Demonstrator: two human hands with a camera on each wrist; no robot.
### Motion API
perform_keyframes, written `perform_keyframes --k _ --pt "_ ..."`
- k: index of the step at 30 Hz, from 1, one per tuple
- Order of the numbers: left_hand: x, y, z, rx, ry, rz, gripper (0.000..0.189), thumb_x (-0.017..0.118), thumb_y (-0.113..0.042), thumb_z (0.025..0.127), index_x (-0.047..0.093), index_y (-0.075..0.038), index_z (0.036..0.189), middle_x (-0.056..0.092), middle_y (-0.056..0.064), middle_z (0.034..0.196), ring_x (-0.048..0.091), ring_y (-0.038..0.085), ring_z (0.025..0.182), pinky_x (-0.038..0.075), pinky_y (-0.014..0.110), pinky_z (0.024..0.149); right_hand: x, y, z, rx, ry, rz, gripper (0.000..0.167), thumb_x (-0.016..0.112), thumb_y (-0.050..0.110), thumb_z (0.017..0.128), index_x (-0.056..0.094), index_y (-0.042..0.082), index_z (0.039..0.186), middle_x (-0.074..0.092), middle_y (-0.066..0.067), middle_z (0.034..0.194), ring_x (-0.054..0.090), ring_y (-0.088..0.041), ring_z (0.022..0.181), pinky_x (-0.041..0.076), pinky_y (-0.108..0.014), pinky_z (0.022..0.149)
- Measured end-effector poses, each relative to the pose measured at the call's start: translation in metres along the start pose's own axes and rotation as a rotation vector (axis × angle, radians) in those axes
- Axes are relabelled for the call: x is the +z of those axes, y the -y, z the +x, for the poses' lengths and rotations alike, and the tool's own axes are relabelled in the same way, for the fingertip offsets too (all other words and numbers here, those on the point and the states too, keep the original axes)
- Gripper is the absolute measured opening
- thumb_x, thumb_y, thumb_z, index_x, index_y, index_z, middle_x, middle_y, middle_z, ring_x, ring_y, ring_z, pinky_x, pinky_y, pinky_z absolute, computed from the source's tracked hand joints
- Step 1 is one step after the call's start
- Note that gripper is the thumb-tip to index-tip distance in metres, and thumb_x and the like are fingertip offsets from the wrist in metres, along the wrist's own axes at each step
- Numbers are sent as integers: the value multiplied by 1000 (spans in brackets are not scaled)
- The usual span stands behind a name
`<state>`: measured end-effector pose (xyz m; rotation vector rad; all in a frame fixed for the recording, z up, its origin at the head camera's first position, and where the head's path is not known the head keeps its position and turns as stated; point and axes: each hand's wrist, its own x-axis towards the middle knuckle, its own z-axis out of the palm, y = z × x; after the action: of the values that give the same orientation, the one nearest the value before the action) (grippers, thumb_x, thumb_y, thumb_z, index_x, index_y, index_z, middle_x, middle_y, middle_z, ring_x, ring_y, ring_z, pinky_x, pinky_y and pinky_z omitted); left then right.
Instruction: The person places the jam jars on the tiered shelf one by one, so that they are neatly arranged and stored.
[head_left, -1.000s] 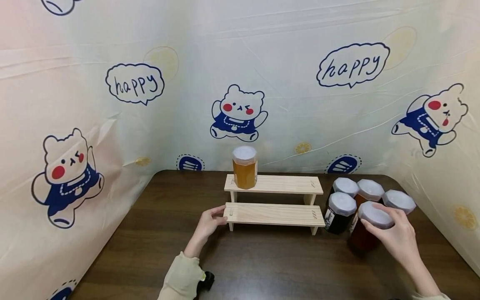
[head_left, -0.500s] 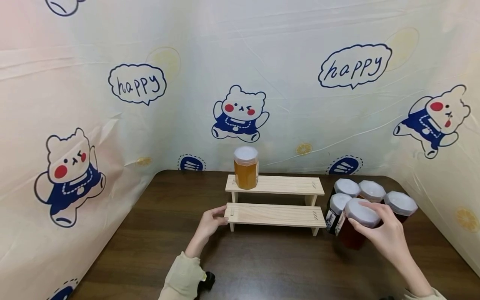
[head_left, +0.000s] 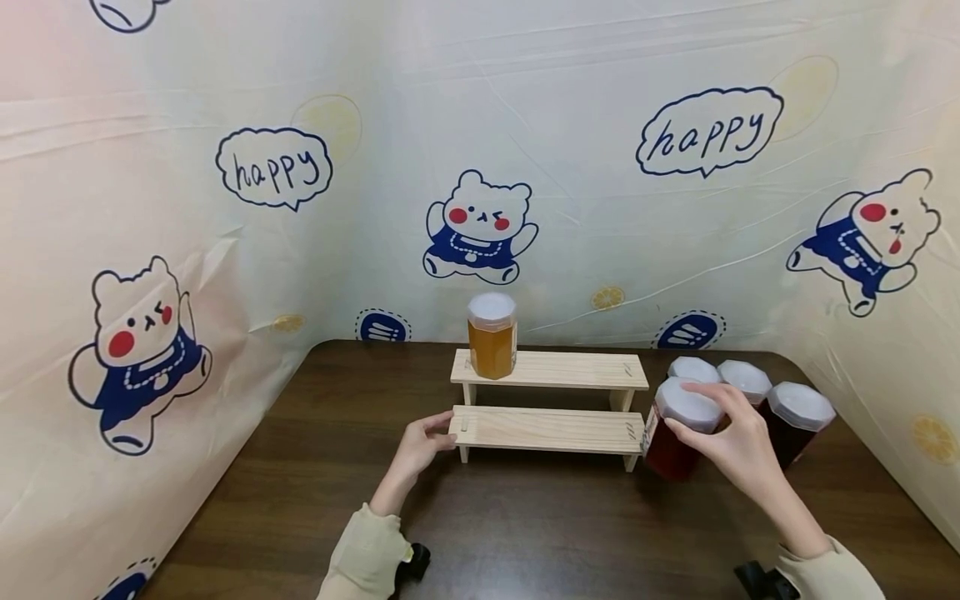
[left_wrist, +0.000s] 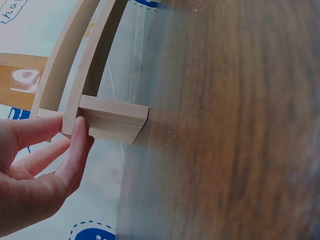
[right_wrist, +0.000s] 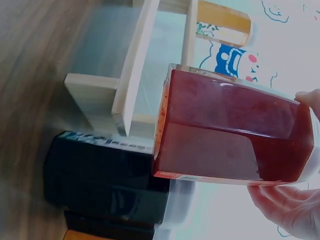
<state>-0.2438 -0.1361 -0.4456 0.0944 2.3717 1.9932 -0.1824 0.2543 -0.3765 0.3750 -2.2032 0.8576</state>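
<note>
My left hand (head_left: 422, 447) pinches the left end of the lower board of a two-tier wooden shelf (head_left: 547, 429). In the left wrist view, thumb and fingers close on the end of that board (left_wrist: 75, 95). My right hand (head_left: 738, 437) grips a dark red jar (head_left: 670, 450) by its white lid, just right of the lower tier. From the right wrist view, the red jar (right_wrist: 225, 130) is lifted, overlapping a black jar (right_wrist: 105, 175) and close to the shelf's end (right_wrist: 131, 75). An amber jar (head_left: 492, 346) stands on the upper tier's left end.
Several white-lidded jars stand right of the shelf, including one at the back (head_left: 693, 369), one beside it (head_left: 744, 381) and a dark one (head_left: 797, 417) at the far right. The brown table (head_left: 525, 517) meets a printed cloth backdrop (head_left: 570, 200) behind and at the sides.
My right hand has lifted the dark red jar and carried it left, away from the far-right jar and towards the shelf's right end. The left hand stays on the lower board.
</note>
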Motion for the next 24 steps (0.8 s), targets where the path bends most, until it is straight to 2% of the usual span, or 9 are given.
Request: perform_keyframes --k 3,12,17,20,24 --pt "0 -1 -2 5 2 0 40 56 12 77 48 16 116 54 32 104 60 20 71 54 37 68 3 3 6 -16 10 9 52 81 1 53 63 7 102 56 -9 99 41 7 92 34 -5 68" --pt "1 19 10 16 -27 13 40 57 10 76 51 13 116 56 27 103 60 17 68 55 32 65 15 12 27 -21 50 46 48 81 3 56 63 6 100 55 -11 103 44 -6 94 35 -7 71" --pt "1 19 11 13 -22 5 39 57 11 76 51 13 115 56 26 102 60 17 68 55 32 66 21 16 40 -38 67 47 47 80 6 58 62 6 101 55 -11 101 47 -15 89 39 -16 66" --pt "0 18 11 2 -4 -3 40 57 11 76 50 14 116 55 27 103 60 17 69 54 33 67 26 19 48 -45 82 65 45 79 8 60 62 6 103 55 -12 100 49 -20 87 40 -16 64" --pt "-2 18 12 -5 19 -5 41 57 11 76 49 15 116 54 29 103 60 20 70 54 37 68 32 24 58 -20 123 90 45 78 12 64 61 6 105 54 -11 101 49 -20 87 42 -19 64"
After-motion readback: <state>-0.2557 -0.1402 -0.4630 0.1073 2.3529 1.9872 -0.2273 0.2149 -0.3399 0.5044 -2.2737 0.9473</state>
